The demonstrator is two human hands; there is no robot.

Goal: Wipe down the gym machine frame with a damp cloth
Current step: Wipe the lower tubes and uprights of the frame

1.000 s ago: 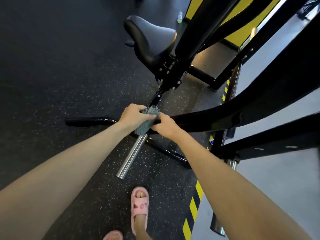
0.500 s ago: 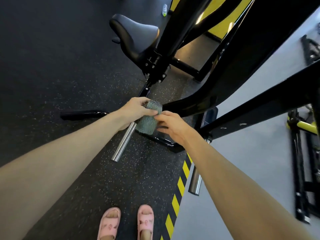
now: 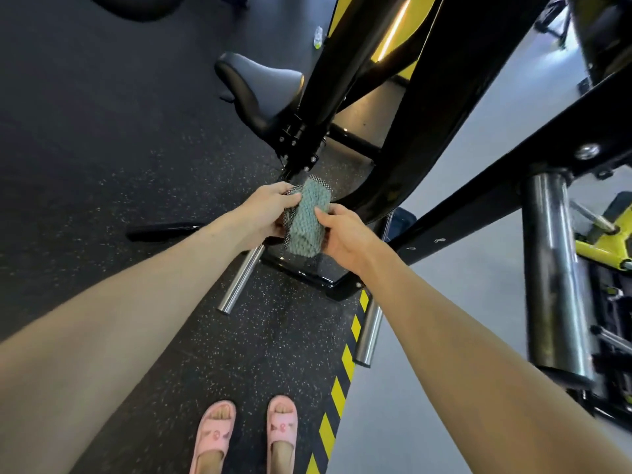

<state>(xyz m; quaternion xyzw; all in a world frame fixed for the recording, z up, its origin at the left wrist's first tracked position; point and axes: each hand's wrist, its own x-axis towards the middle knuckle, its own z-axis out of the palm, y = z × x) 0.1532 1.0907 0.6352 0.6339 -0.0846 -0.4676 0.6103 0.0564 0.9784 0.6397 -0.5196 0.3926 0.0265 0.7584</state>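
A folded teal knitted cloth (image 3: 307,218) is held up in front of me, off the machine. My left hand (image 3: 268,210) grips its left edge, and my right hand (image 3: 342,234) pinches its right side with thumb on top. Behind the cloth rises the black gym machine frame (image 3: 403,131), its thick curved beam sweeping down to just past my right hand. A chrome weight peg (image 3: 241,278) sticks out below my left hand.
The black padded seat (image 3: 260,87) sits at the upper left of the frame. A second chrome peg (image 3: 367,333) and a fat chrome post (image 3: 554,268) stand to the right. A yellow-and-black hazard stripe (image 3: 338,381) edges the rubber floor. My pink slippers (image 3: 246,436) are below.
Both hands lifted the cloth off the chrome peg and drew it toward me. The cloth now shows a wider folded face. The view has moved closer to the frame.
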